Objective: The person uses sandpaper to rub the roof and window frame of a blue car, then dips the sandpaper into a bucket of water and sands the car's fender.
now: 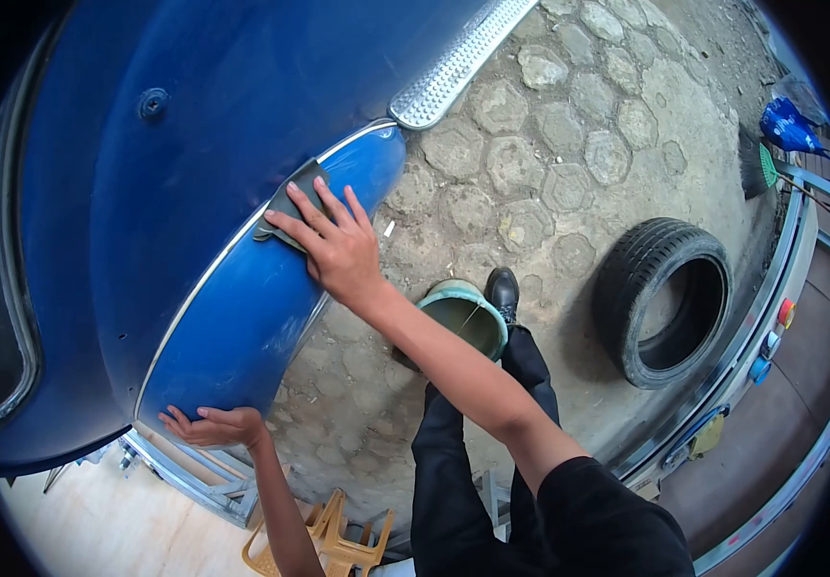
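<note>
My right hand (333,245) lies with fingers spread on a dark grey sheet of sandpaper (304,183). It presses the sheet against the upper part of a glossy blue car fender (232,317), across the pale trim strip (205,274) where fender and body meet. Part of the sheet is hidden under my fingers. At the lower end of the fender is my left hand (213,428), palm turned up and fingers loosely curved by its edge. Nothing shows in it.
Below my right forearm a green bucket (463,317) of murky water stands by my shoe. A loose tyre (665,303) lies on the hexagon-paved ground (521,163). A studded metal running board (458,62) joins the fender. Yellow plastic stools (338,539) are at the bottom.
</note>
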{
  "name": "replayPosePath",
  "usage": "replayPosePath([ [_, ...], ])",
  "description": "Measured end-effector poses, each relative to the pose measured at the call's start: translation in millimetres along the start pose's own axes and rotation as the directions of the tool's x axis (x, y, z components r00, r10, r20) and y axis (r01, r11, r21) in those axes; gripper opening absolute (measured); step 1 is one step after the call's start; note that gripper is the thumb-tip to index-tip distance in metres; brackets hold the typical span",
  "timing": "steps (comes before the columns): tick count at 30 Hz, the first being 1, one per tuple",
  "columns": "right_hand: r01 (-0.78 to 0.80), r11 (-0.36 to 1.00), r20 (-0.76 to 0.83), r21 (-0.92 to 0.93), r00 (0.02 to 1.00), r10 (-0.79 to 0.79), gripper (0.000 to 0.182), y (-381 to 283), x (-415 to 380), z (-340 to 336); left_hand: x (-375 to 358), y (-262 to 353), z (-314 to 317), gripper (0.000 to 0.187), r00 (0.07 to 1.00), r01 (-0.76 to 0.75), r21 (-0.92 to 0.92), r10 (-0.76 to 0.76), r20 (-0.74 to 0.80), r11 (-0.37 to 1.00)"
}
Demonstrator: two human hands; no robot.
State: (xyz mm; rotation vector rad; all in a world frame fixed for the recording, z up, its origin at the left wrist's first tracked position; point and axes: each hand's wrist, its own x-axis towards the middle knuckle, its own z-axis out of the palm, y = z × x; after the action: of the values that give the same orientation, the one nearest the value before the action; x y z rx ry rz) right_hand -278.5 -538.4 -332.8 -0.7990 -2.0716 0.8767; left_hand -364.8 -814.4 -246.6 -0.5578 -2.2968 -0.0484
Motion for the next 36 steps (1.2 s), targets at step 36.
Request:
replayPosePath([
  [36, -0.160, 0.981, 0.024, -0.113, 0.986, 0.164, 0.063, -94, -23, 11, -4, -2, 2, 0.053, 1.000, -0.002, -0.045, 0.002, 0.006, 0.999],
])
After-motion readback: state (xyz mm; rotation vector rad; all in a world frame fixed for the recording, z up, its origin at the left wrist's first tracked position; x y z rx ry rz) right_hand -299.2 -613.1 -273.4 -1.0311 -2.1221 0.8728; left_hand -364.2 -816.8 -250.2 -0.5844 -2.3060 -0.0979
